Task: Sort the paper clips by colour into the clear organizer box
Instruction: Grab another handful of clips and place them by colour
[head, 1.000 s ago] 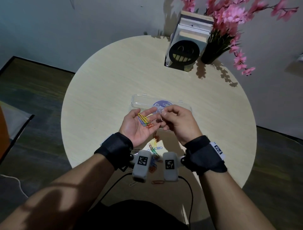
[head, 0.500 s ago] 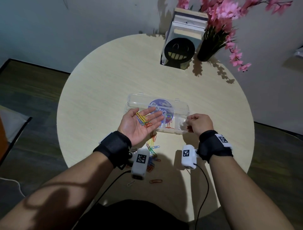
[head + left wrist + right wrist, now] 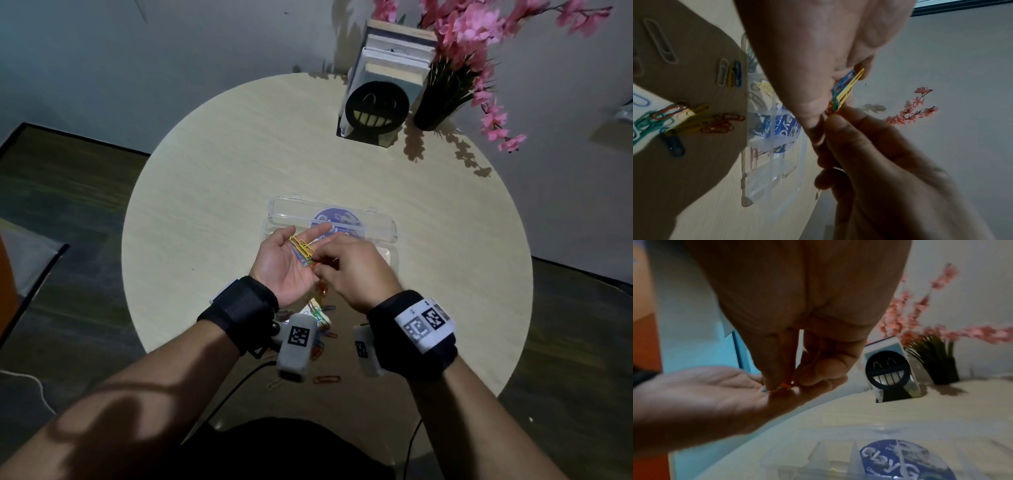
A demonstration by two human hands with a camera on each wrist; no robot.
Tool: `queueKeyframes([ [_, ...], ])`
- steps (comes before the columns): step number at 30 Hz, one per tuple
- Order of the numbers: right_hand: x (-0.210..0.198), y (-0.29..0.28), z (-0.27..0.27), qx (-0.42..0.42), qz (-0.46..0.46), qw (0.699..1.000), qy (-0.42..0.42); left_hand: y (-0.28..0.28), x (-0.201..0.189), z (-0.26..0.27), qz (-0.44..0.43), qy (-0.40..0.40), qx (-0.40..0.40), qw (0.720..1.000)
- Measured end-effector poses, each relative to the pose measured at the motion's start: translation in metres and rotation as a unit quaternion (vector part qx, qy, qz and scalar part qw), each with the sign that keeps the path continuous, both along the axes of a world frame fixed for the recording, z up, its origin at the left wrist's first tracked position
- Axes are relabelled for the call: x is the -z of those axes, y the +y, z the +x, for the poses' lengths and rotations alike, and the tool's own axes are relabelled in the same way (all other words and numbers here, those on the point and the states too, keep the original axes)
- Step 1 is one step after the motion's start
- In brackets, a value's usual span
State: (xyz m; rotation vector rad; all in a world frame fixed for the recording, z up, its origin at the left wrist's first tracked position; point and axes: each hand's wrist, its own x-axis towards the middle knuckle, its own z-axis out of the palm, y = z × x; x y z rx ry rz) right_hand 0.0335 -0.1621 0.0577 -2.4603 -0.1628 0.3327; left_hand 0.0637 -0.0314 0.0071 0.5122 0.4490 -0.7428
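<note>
- Our left hand (image 3: 287,265) lay palm up, fingers straight, cradling yellow, blue and green clips (image 3: 302,253).
- Our right hand (image 3: 352,274) pinched an orange clip (image 3: 830,108) from that palm.
- The box (image 3: 383,228) sat mid-table (image 3: 205,205), behind the hands; loose clips (image 3: 320,313) lay toward the near edge.

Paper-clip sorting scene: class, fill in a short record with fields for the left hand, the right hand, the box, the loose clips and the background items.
Left hand: palm up, fingers relaxed, carrying a few paper clips in yellow, blue, green and orange.
Right hand: fingertips pinch an orange clip on the left palm.
Clear organizer box: open on the round table, just beyond the hands; some compartments already hold clips.
Loose clips: mixed colours on the table near the person.
Background: smiley bookend with books, pink flowers.
</note>
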Motion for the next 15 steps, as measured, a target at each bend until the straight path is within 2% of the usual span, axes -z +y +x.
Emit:
queueKeyframes([
  [4,-0.003,0.007,0.001,0.003,-0.066,0.998,0.008,0.003,0.002,-0.001,0.004,-0.001,-0.001,1.0],
  [11,0.0,0.013,0.002,0.063,-0.084,0.994,0.0,0.001,-0.001,-0.003,0.015,0.001,-0.005,1.0],
  [15,0.006,0.016,-0.001,0.06,-0.077,0.995,0.005,0.0,-0.001,-0.007,0.018,-0.004,-0.007,1.0],
])
